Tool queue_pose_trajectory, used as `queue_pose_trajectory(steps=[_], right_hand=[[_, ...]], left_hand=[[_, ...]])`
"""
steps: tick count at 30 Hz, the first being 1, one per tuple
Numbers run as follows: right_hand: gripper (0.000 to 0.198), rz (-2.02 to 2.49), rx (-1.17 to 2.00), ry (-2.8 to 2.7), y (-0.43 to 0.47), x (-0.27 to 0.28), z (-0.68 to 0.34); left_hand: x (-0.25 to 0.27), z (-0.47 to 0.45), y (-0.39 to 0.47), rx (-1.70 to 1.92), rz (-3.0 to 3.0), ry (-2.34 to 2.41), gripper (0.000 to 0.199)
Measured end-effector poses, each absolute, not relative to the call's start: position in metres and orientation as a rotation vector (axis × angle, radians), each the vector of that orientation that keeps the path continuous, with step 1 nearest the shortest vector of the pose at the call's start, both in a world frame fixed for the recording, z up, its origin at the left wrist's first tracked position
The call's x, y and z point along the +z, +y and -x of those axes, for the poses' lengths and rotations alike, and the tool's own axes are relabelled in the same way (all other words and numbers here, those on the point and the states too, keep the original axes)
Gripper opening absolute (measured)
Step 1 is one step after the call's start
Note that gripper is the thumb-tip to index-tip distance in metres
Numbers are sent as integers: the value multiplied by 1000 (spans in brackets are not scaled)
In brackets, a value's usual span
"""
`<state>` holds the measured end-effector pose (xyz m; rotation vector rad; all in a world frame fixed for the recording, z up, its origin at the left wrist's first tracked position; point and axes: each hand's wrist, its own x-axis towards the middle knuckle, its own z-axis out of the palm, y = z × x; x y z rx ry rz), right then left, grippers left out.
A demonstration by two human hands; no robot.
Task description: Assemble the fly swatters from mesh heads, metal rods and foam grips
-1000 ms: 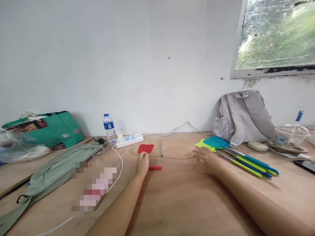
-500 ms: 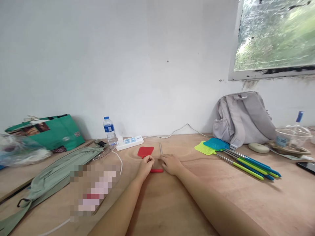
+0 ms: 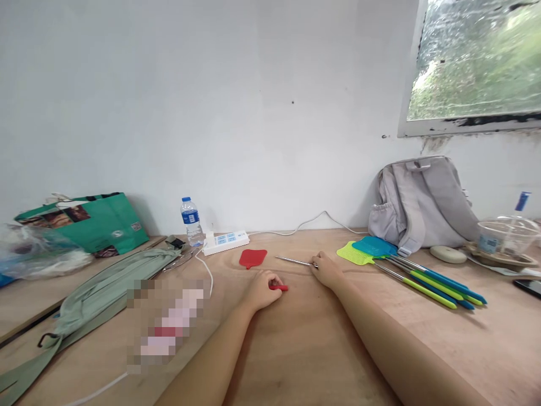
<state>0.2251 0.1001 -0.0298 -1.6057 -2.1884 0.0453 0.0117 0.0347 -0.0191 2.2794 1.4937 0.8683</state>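
My left hand (image 3: 262, 290) is closed round a short red handle (image 3: 282, 288), whose right end sticks out past the fingers. To the right, my right hand (image 3: 326, 269) pinches one end of a thin metal rod (image 3: 295, 261), which points left and lies low over the wooden table. A red fly swatter head (image 3: 252, 258) rests flat beyond my left hand, apart from both the rod and the handle.
Blue and lime-green fly swatters (image 3: 422, 276) lie in a bundle at right, before a grey backpack (image 3: 425, 197). A power strip (image 3: 226, 242), water bottle (image 3: 192, 223) and sage-green bag (image 3: 114, 287) stand or lie at left. A lidded plastic cup (image 3: 507, 237) is at far right.
My right hand has moved right and turned the rod from pointing away to lying nearly crosswise. My left hand has left the swatter head's side and closed on the red handle.
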Motion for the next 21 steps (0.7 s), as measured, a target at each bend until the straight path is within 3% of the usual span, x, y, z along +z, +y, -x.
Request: queue_pose_trajectory(steps=[10,16,21], right_hand=[[26,1612,94,-2040,109,-43,-224],[16,1472,263,-1794,113,-49,-222],[11,1313,476,-1552,114,-45,-214]], left_hand=[[-19,-9,38,1213,-2181,1448,31],[-20,-15,39,1457,-1638,1226,20],[-16,-24,35,1497,-1265,949,44]])
